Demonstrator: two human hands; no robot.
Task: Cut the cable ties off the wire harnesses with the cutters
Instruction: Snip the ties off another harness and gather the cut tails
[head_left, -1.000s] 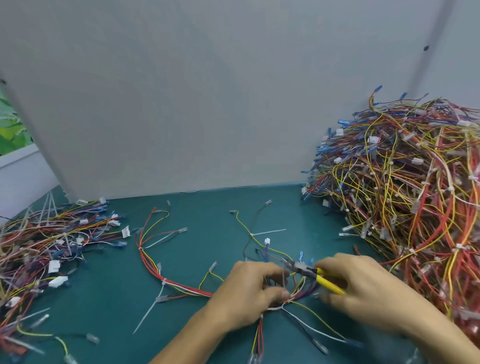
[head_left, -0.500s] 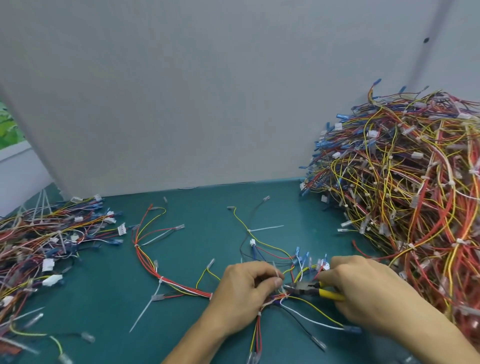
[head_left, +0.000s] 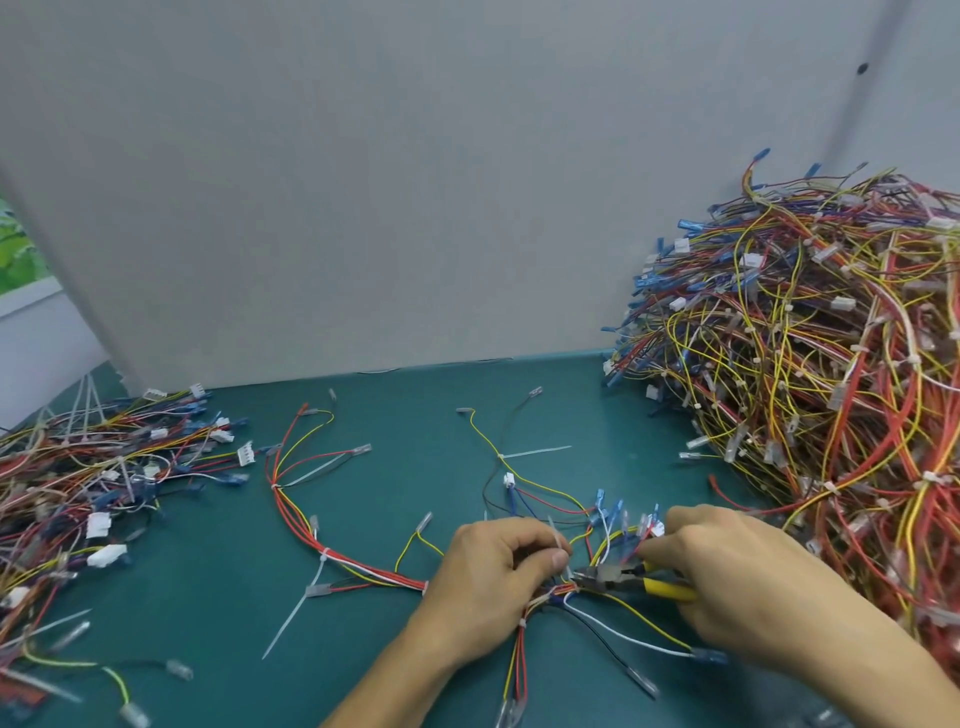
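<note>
Teal bench top (head_left: 363, 654) backed by a plain grey panel (head_left: 415, 182). Pinching the harness (head_left: 374, 569) at a bundled junction with the left hand (head_left: 488, 582), fingers curled round the wires. Gripping the yellow-handled cutters (head_left: 618, 577) in the right hand (head_left: 737, 577), nose laid against the bundle just beside the left thumb. Hard to tell through the blur whether biting on the cable tie (head_left: 557, 538), its white tail standing up by the left forefinger, or on a wire next to it. Risks from here: nicking insulation or severing a conductor if closed with the blades not on the tie alone; catching the left fingertips, being so near; flicking the cut tail off into the clutter. Elsewhere on the bench: a big tangled heap of harnesses (head_left: 831, 364) at right against the panel, a flatter pile (head_left: 93, 467) at left, a sliver of green beyond the panel's left edge.
</note>
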